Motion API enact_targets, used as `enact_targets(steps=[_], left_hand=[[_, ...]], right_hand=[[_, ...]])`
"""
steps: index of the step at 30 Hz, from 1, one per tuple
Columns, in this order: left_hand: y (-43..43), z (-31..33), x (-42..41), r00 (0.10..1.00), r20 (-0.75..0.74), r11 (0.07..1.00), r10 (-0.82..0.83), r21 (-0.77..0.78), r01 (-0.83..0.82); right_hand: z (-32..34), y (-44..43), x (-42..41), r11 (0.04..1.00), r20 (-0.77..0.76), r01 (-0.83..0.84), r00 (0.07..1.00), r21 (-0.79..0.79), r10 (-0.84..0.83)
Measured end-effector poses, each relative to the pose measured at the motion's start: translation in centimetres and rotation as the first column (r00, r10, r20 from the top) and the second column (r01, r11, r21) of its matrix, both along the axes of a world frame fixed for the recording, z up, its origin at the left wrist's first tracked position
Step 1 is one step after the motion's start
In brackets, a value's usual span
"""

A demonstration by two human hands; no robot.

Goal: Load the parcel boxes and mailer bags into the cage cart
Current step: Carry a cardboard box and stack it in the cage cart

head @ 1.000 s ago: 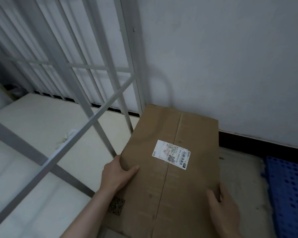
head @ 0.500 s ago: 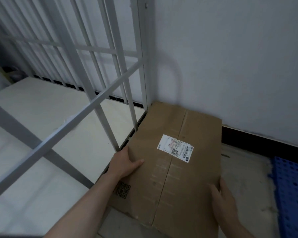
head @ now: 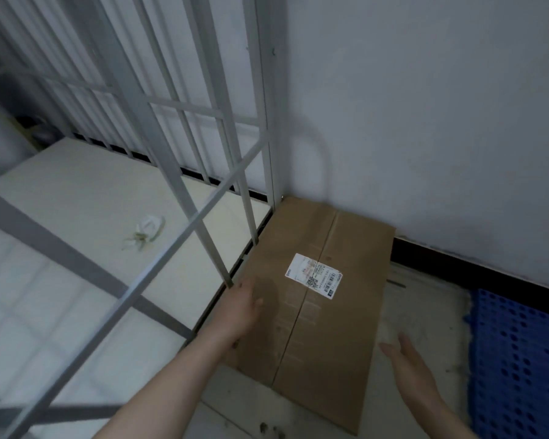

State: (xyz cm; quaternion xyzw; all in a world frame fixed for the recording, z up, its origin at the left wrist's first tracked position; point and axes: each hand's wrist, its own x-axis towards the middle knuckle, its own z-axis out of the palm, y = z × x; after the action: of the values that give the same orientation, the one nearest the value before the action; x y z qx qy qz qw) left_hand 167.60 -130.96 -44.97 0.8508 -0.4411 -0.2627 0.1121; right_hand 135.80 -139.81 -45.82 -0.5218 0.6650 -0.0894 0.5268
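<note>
Box (head: 330, 327), one, seemingly touching cage cart (head: 267, 122)

I see the parcel box (head: 339, 327) lying on the floor (head: 419, 312), cage cart (head: 265, 122) at its nine o'clock, wall (head: 425, 122) at twelve, pallet (head: 520, 359) at three.

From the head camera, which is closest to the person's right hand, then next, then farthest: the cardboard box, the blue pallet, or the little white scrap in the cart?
1. cardboard box: just left of the right hand, not touching it.
2. blue pallet: on the floor to the hand's right.
3. white scrap: far left, on the cage cart floor behind the bars.
</note>
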Motion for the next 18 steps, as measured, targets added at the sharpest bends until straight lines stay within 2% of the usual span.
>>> enact_targets(steps=[2, 6, 10, 12, 13, 14, 15, 16, 17, 18], left_hand=[[1.1, 5.0, -0.7, 1.0, 0.001, 0.999, -0.018, 0.033, 0.018], [1.9, 19.0, -3.8, 1.0, -0.01, 0.999, 0.002, 0.04, -0.001], [4.3, 33.7, -8.4, 0.993, -0.115, 0.997, 0.016, 0.079, -0.007], [6.5, 42.0, -10.2, 0.975, -0.22, 0.984, 0.022, 0.177, 0.018], [7.3, 44.3, -10.5, 0.971, -0.239, 0.981, 0.016, 0.19, 0.03], [8.5, 43.3, -8.8, 0.985, -0.16, 0.969, 0.067, 0.244, -0.027], [9.7, 40.4, -6.5, 0.989, -0.113, 0.974, 0.093, 0.219, -0.066], [11.1, 40.2, -5.2, 0.988, -0.124, 0.983, 0.088, 0.169, -0.066], [12.2, 42.4, -4.3, 0.969, -0.183, 0.982, 0.166, 0.115, -0.146], [13.6, 48.1, -3.9, 0.928, -0.242, 0.959, 0.282, 0.052, -0.278]], right_hand=[[5.7, 0.9, -1.1, 0.997, -0.066, -0.066, 0.996, -0.039, 0.064], [20.0, 0.5, -0.5, 0.969, -0.139, -0.209, 0.972, -0.136, 0.19], [36.3, -0.1, -0.1, 0.951, -0.13, -0.227, 0.971, -0.208, 0.203], [44.7, 0.6, 0.1, 0.941, -0.126, -0.248, 0.967, -0.232, 0.224], [48.9, 0.9, 0.4, 0.938, -0.118, -0.246, 0.968, -0.246, 0.223], [52.8, 1.2, 0.8, 0.936, -0.104, -0.239, 0.97, -0.257, 0.219], [56.3, 1.4, 1.2, 0.934, -0.087, -0.232, 0.973, -0.273, 0.216], [59.2, 1.4, 2.0, 0.927, -0.072, -0.235, 0.972, -0.293, 0.223], [62.0, 1.3, 3.1, 0.913, -0.06, -0.255, 0.967, -0.32, 0.249], [64.4, 1.2, 4.4, 0.887, -0.049, -0.287, 0.956, -0.361, 0.29]])
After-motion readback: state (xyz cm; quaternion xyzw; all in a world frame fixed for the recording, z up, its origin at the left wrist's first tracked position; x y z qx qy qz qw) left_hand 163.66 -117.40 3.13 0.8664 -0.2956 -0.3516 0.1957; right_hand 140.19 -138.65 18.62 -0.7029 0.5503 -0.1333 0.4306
